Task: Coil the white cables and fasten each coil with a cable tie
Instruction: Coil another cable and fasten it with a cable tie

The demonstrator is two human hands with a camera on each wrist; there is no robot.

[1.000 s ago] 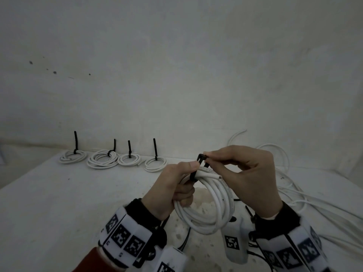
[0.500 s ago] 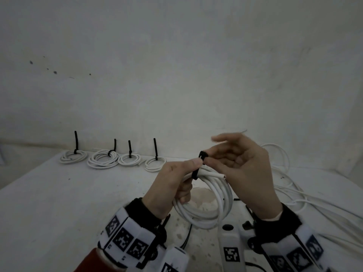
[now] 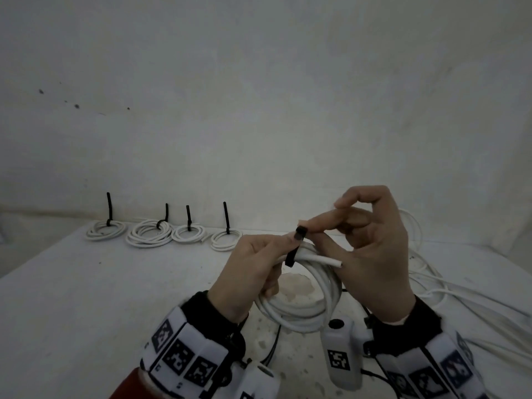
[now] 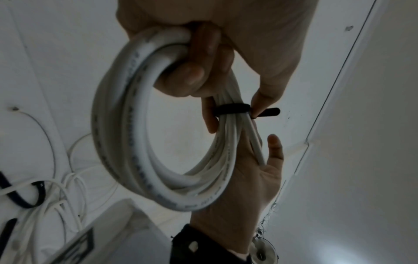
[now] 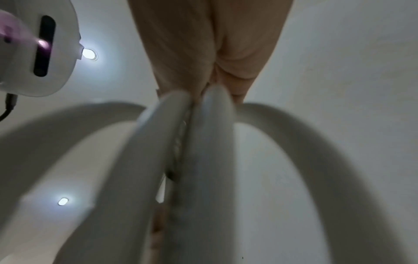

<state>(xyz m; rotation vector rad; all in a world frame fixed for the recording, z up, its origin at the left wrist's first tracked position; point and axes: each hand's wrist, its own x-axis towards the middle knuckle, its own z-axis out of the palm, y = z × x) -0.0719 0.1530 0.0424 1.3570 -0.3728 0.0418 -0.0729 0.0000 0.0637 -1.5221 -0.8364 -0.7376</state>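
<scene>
Head view: the right hand [image 3: 371, 249] has lifted its upper fingers clear since half a second ago, and now only thumb and a fingertip pinch the head of the black plastic cable tie [image 3: 294, 249], which is wrapped round the white round-sheathed cable coil [image 3: 302, 300]. One second ago all its fingers were closed over the tie. The left hand [image 3: 253, 272] still grips the coil's left side, held above the near middle of the pale worktop [image 3: 86, 298]. One cut cable end pokes rightward. Four tied white coils [image 3: 149, 236] lie in a row at the far left, tie tails upright. Loose white cables [image 3: 460, 298] sprawl at right. Nothing blocks the hands.
</scene>
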